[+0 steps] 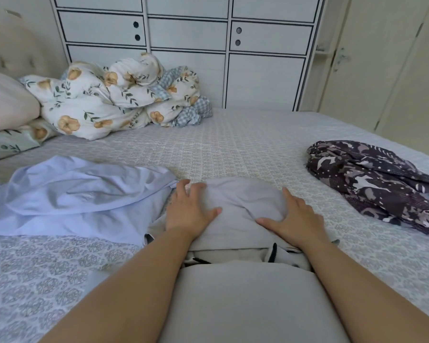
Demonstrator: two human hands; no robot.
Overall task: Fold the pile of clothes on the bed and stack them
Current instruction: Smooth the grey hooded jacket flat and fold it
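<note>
- The bed [233, 144] fills most of the view, spread with a grey patterned cover that runs from the near edge to the far wall.
- A white cabinet [188, 33] with drawers and doors stands along the far side of the bed; a pale door [382, 70] shows to its right.
- A floral duvet [104, 100], bunched up with a blue checked lining showing, lies at the far left, next to a pink pillow [5, 100] and a padded headboard [13, 45].
- A light blue shirt [79, 199] lies spread and rumpled on the left, its right edge touching the grey garment.
- A dark patterned garment [374, 184] lies crumpled on the right, well apart from the hands.
- The grey garment [240, 201] lies near the middle, just in front of the person, partly folded, with a black-and-white trim showing at its near edge.
- The left hand [188, 209] lies flat on the left side of the grey garment, fingers spread and straight, pressing down.
- The right hand [295, 216] lies flat on its right side, fingers straight, thumb pointing inward, pressing the cloth.
- Both bare forearms reach in from the near edge, one on each side of the person's grey-clad body.
</note>
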